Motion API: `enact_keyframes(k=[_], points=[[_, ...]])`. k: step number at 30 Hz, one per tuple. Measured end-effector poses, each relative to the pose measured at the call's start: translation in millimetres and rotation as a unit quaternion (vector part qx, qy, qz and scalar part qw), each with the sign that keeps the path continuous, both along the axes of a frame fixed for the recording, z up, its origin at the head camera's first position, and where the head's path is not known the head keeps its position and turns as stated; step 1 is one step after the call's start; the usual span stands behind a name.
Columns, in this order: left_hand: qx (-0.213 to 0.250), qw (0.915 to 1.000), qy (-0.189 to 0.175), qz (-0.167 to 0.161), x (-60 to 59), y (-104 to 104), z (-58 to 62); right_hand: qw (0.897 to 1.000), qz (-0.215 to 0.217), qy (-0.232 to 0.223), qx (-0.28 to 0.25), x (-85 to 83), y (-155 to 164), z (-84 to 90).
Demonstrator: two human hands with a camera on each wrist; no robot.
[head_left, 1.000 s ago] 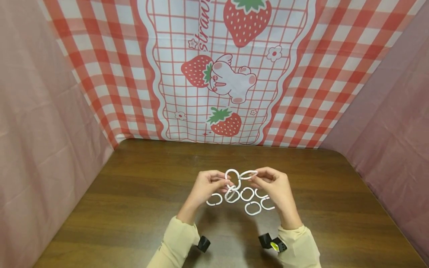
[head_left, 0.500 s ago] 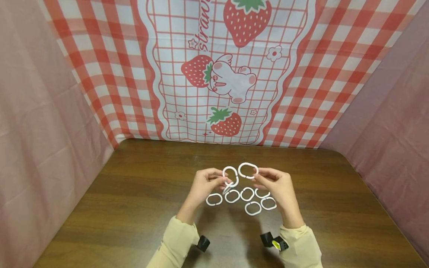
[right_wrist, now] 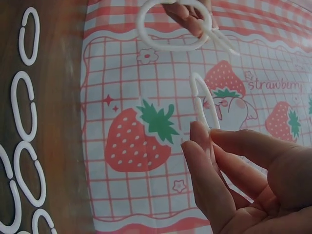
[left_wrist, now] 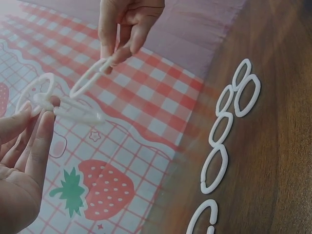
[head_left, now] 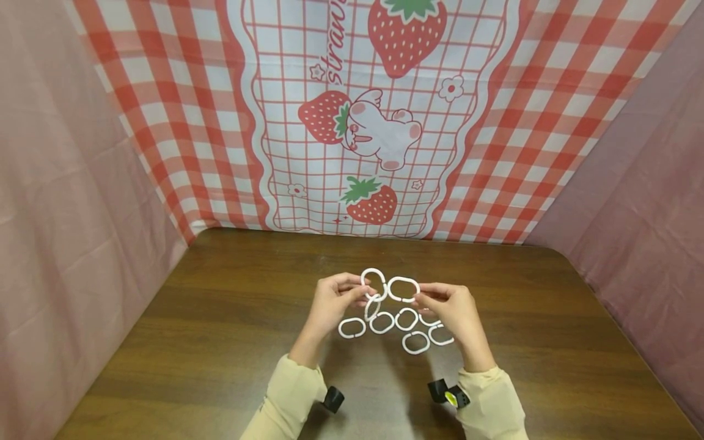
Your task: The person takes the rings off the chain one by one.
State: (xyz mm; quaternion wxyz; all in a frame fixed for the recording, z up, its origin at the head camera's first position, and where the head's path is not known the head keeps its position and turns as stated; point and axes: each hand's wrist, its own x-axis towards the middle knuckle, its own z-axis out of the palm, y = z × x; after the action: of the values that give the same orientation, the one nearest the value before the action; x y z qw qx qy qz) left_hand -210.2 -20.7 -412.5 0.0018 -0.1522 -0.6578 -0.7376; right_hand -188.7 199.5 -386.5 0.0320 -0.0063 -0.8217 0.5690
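My left hand pinches a white plastic C-shaped link between thumb and fingers. A second link hangs through it, below the fingertips. In my right hand, thumb and fingertips pinch the end of another oval link, held level with the left one and right at its edge in the head view. In the left wrist view, this right-hand link stands apart from the left pair. The right wrist view shows it edge-on, its small gap facing the left hand's link.
Several loose white links lie on the brown wooden table below the hands, among them one at the left and one at the front. A red-checked strawberry cloth hangs behind; pink curtains flank both sides.
The right hand's link has turned from edge-on to flat towards the head camera, rose, then came down and in beside the left link. The left hand has shifted slightly left and up.
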Motion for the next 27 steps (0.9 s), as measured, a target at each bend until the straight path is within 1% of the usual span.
enact_keyframes(k=[3,6,9,11,14,16,21,25,27], points=[[0.005,1.0000,0.000,-0.002,0.1,0,-0.1,1.000,0.003,-0.005,0.017,-0.4,0,-2.3],[0.004,1.0000,0.000,-0.003,-0.3,0,-0.9,1.000,0.010,-0.010,0.020,-1.7,0,-5.3],[0.004,1.0000,-0.002,-0.004,-0.1,-1,-0.6,0.999,0.024,-0.016,0.023,-3.4,1,-8.9],[0.005,1.0000,-0.002,-0.004,-0.1,-1,-0.8,0.999,0.034,-0.018,0.034,-5.0,2,-11.6],[0.007,1.0000,-0.006,-0.002,-0.1,-1,-0.5,0.997,0.048,-0.014,0.065,-6.3,2,-15.1],[0.005,1.0000,-0.008,-0.002,-0.5,0,-0.7,0.994,0.054,-0.010,0.096,-7.0,2,-17.0],[0.002,1.0000,-0.006,-0.001,-1.1,0,-0.9,0.986,0.074,-0.012,0.151,-7.6,1,-21.3],[0.004,0.9999,-0.009,-0.003,-1.8,1,-0.6,0.981,0.082,-0.019,0.174,-7.9,-1,-24.4],[0.004,0.9999,-0.011,-0.003,-1.6,1,0.0,0.981,0.085,-0.026,0.173,-7.6,-2,-26.0]])
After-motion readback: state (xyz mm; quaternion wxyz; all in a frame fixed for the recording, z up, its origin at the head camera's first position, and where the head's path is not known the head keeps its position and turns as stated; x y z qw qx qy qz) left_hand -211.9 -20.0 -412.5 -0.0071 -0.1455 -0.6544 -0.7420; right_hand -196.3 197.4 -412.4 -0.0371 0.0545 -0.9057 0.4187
